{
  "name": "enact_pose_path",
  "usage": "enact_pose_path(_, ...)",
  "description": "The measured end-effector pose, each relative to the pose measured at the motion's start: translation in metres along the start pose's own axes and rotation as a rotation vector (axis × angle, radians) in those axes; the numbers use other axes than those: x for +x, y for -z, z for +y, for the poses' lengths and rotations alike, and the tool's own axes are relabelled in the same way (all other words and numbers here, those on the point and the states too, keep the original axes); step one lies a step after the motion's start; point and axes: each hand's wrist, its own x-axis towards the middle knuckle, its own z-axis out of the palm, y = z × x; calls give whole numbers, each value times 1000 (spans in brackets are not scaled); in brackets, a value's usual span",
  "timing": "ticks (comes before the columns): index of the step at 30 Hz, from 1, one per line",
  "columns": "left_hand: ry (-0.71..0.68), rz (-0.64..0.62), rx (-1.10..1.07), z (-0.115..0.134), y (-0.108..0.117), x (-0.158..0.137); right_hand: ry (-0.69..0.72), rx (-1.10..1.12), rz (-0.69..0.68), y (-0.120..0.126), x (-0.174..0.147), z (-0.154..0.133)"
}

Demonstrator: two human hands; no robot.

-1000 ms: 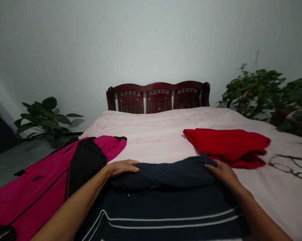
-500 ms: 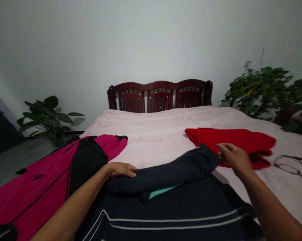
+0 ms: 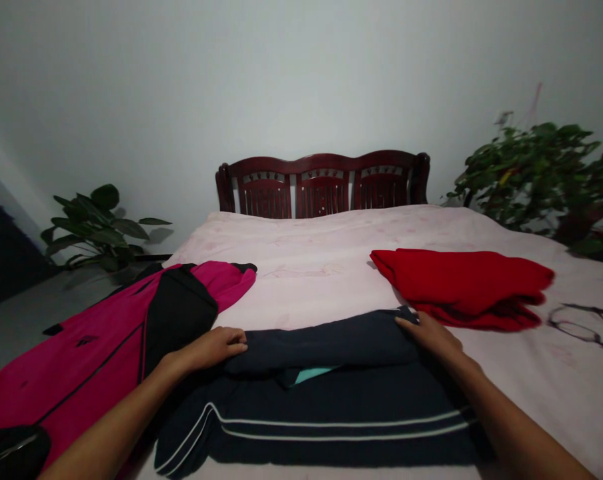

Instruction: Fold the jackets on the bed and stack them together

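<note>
A dark navy garment (image 3: 341,393) with two white stripes and a bit of teal showing lies partly folded in front of me; its exact kind is unclear. My left hand (image 3: 221,347) pinches the left end of its folded upper section, fingers closed. At the right end of that same fold, my right hand (image 3: 426,333) grips the cloth between thumb and fingers. To the left is a magenta and black jacket (image 3: 96,353), close by my left forearm. A red folded cloth (image 3: 466,283) lies just beyond my right hand.
Everything lies on a bed with a pale pink sheet (image 3: 301,270). Eyeglasses (image 3: 576,323) rest at the right. Behind stands a dark red wooden backrest (image 3: 321,183) against the wall. Potted plants (image 3: 99,227) stand at left and leafy greenery (image 3: 531,173) at right.
My right hand has come down and closer, drawing the garment's right end off the red cloth. My left hand has shifted slightly left, and the fold lies straighter and flatter.
</note>
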Motion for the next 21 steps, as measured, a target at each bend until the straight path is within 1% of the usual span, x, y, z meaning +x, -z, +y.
enact_pose_path(2, 7, 71, 57, -2, 0, 1, 14, -58, 0, 3, -1, -7)
enact_pose_path(3, 15, 124, 75, -1, 3, 4, 41, -87, 34, 7, 0, -11)
enact_pose_path(5, 32, 239, 113, 3, 11, 14, 89, -113, 163, 18, 5, -18)
enact_pose_path(7, 40, 324, 146, 8, 22, 25, 53, -70, 307, 32, 17, -20)
enact_pose_path(8, 40, 344, 160, 9, 27, 30, 23, -16, 347, 38, 24, -20)
enact_pose_path(9, 40, 354, 175, 10, 30, 35, -1, 48, 346, 42, 32, -19)
enact_pose_path(11, 51, 349, 212, 8, 30, 40, -2, 160, 252, 42, 43, -14)
enact_pose_path(14, 101, 314, 278, -4, 13, 39, 56, 193, 66, 21, 45, -6)
enact_pose_path(16, 138, 306, 321, -13, -2, 35, 66, 147, 13, 2, 41, -2)
enact_pose_path(18, 153, 323, 359, -15, -12, 30, 58, 93, -16, -10, 37, 1)
enact_pose_path(21, 129, 404, 405, -2, -13, 22, 20, 29, -38, -11, 38, 3)
